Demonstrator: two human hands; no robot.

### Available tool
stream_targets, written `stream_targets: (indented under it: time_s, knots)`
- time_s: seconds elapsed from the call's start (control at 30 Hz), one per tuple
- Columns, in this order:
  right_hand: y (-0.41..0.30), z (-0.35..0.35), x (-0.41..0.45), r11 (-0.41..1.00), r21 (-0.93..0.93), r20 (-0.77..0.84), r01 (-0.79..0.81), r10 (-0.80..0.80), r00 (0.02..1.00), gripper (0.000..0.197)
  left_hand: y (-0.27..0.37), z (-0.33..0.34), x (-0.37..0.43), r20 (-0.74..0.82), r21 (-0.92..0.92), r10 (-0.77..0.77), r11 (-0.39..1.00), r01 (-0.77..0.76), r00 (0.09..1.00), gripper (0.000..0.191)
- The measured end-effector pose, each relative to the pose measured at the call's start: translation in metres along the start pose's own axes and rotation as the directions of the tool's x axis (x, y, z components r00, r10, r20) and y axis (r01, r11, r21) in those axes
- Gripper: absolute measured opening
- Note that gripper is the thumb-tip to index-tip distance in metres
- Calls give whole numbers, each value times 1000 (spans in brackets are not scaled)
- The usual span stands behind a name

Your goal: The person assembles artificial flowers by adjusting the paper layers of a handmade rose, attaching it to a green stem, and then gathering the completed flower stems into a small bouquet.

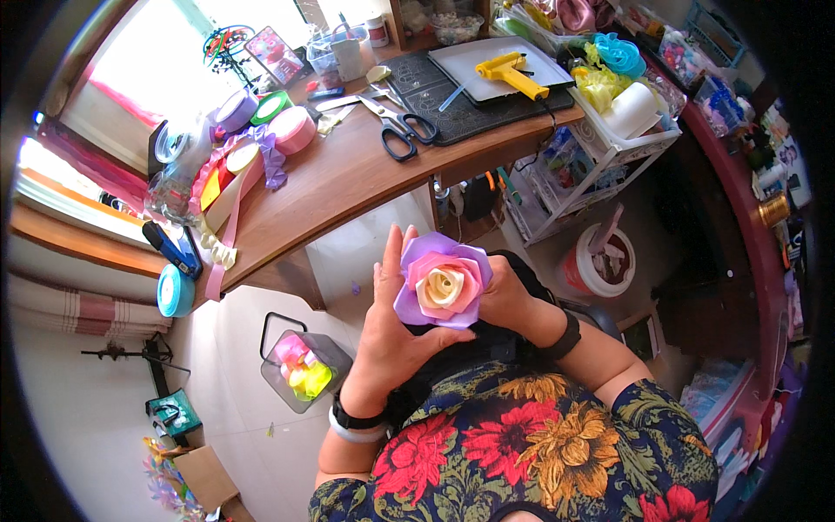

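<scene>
A layered ribbon rose (pixel 445 284) is held up in front of my body, facing the camera. Its centre is cream, the middle petals are pink and the outer petals lilac. My left hand (pixel 390 320) cups it from the left, thumb along the lower petals and fingers raised beside the upper left edge. On the other side, my right hand (pixel 512 293) grips it from behind at the right edge. The flower hides the right fingertips and whatever stem or base is there.
Scissors (pixel 399 127) lie on the wooden desk (pixel 313 196) beside a black mat (pixel 456 121). A yellow hot glue gun (pixel 515 75) rests on a white-topped board. Ribbon rolls (pixel 291 129) and a blue stapler (pixel 176 248) crowd the left. Bins (pixel 306 372) (pixel 597 261) stand on the floor.
</scene>
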State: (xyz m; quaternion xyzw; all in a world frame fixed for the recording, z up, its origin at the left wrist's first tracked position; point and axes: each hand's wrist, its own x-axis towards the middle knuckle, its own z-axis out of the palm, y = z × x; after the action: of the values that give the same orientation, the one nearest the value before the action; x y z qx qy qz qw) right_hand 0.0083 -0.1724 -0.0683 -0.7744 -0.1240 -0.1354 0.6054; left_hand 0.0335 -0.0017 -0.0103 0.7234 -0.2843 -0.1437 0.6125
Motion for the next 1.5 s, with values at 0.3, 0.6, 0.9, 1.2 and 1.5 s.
stream_targets:
  time_s: [0.3, 0.6, 0.9, 1.2, 1.5]
  knots:
    - [-1, 7, -1, 992, -108, 7, 65, -65, 998, 11, -14, 17, 11, -67, 392, 312, 882, -262, 948, 39]
    - [0, 1, 0, 998, -56, -8, -7, 6, 1000, 6, -9, 15, 13, -59, 127, 241, 964, -232, 969, 91]
    - [-3, -1, 0, 994, 66, -70, -82, 87, 994, 8, -22, 19, 1, -119, 221, 41, 975, -13, 992, 110]
    - [7, 7, -5, 984, -152, -40, 89, -96, 995, 9, -24, 43, 15, -294, -114, 230, 955, -273, 928, 48]
    - [-4, -1, -2, 1000, -18, -87, 24, -26, 996, 12, -10, 33, 19, -136, -227, 158, 956, -186, 978, 87]
